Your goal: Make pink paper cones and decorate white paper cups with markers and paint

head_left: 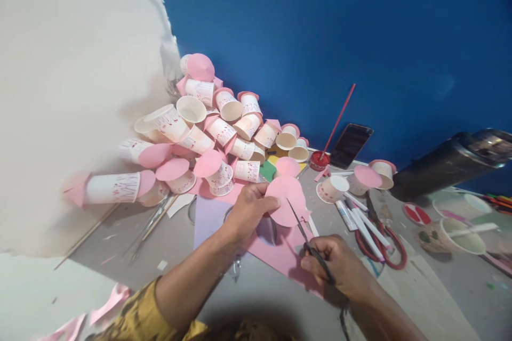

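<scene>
A round piece of pink paper [285,200] is pinched between the thumb and fingers of my left hand [253,208]. My right hand [330,264] is closed around the handles of dark-handled scissors [301,225], whose blades point up and left over the paper disc. Whether the blades are cutting into it I cannot tell. Beneath my hands lie a pink sheet [276,256] and a lilac sheet [208,224] on the grey table. Just beyond the disc sits a smaller pink circle [287,167].
Paper cups [222,133] with pink paper tops are heaped against the wall. On the right are a phone [352,145], a black flask [440,162], white markers [366,232], red-handled scissors [396,250] and a cup [332,189]. Thin brushes [154,221] and pink scraps [110,303] lie left.
</scene>
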Available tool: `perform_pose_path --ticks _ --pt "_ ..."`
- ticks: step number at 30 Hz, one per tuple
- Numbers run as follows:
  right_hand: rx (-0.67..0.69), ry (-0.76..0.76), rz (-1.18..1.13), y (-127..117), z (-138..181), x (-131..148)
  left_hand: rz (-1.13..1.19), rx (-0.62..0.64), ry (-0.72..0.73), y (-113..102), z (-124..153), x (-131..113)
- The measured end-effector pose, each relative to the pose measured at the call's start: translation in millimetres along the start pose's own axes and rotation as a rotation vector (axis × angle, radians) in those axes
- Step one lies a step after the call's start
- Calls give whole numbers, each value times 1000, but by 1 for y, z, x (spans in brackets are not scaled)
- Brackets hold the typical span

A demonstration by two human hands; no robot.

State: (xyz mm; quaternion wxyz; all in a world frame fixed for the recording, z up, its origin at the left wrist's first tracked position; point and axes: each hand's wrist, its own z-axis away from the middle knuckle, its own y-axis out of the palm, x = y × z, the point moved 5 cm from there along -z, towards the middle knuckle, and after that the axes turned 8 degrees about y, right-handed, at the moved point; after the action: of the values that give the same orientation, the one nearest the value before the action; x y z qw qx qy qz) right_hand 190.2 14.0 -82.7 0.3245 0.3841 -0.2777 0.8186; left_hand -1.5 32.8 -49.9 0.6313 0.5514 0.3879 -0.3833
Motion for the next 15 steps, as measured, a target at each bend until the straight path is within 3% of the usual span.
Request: perform_pose_path --ticks 5,15 --pt "130 -6 -42 4 3 -1 57 38 -24 5 0 -1" --pt "129 -10 -49 3 3 2 80 67 -50 6 -1 -2"
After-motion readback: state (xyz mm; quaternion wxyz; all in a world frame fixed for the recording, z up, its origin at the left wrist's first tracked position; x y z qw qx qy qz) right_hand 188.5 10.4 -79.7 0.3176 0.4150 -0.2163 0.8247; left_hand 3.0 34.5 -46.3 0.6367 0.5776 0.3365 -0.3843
